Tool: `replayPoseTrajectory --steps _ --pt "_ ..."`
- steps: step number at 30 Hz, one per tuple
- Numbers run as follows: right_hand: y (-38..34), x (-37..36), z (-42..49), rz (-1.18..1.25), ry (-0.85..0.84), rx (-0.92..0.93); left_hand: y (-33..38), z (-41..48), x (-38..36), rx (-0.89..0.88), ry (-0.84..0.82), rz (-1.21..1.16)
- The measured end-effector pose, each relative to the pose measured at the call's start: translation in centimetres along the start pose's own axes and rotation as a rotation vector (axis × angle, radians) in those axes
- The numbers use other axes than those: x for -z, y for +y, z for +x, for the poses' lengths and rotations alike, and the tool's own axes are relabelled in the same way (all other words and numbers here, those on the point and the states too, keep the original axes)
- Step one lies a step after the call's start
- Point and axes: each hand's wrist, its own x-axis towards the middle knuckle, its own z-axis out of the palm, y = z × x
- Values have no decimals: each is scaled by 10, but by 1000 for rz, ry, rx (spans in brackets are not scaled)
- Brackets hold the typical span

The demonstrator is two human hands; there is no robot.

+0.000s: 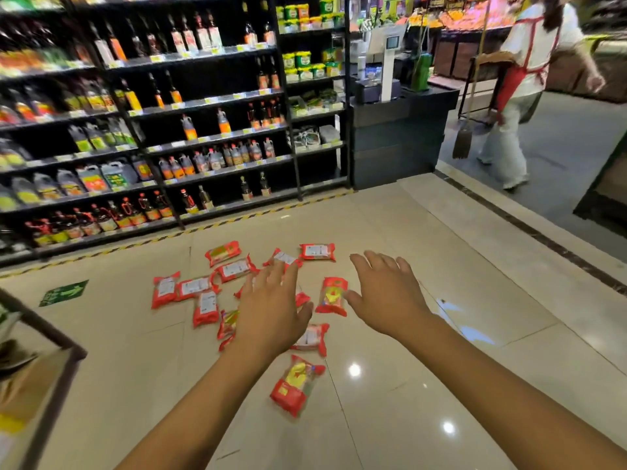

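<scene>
The work in hand seems to be gathering the red packets (205, 308), which lie scattered on the pale tiled floor (441, 232) in the middle of the aisle, some with the white label up. I judge this to be the very start of the step: the hands reach toward them and nothing is picked up yet.

Both arms are stretched forward and down, palms facing the floor. The left hand (271, 310) is wide open with its fingers spread and holds nothing. It hovers over the centre of the group and hides a few packets (whether it touches them I cannot tell). The right hand (386, 296) is open and empty too, its thumb just beside the edge packet (333, 296) on the right of the group.

The next move calls for lowering the hands and closing the fingers around a packet, or sweeping several together first. The lone packet (297, 385) lies apart, nearer to the person. On the far left stand shelves (203, 130) of bottles.
</scene>
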Motion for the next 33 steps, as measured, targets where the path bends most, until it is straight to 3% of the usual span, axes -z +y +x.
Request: replayPoseTrajectory --steps 14,27,33 --pt "-32 -70 174 36 -152 284 -71 81 -77 309 -124 6" --pt "-34 -184 318 -71 -438 266 -144 186 -201 410 -395 -135" --pt "-32 -230 374 -57 -493 274 -159 223 -248 413 -478 -140"
